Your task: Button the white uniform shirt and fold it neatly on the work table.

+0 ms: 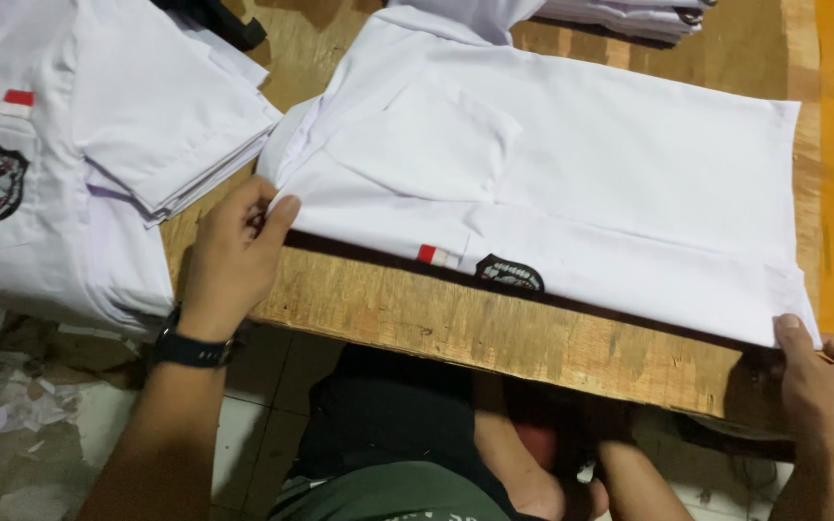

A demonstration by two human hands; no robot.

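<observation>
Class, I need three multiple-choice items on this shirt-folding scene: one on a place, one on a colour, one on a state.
1. Where does the stack of folded shirts lie?
A. left of the shirt being handled
B. on the floor
C. under the table

2. What colour is the shirt on the wooden table?
A. blue
B. white
C. black

3. How is the left hand engaged?
A. hanging free
B. gripping the shirt's edge
C. holding scissors

Answers: 1 A, the stack sits at the picture's left; 2 B, its cloth is plain white; 3 B, fingers pinch the collar-end edge, while the right hand holds the other end.
</observation>
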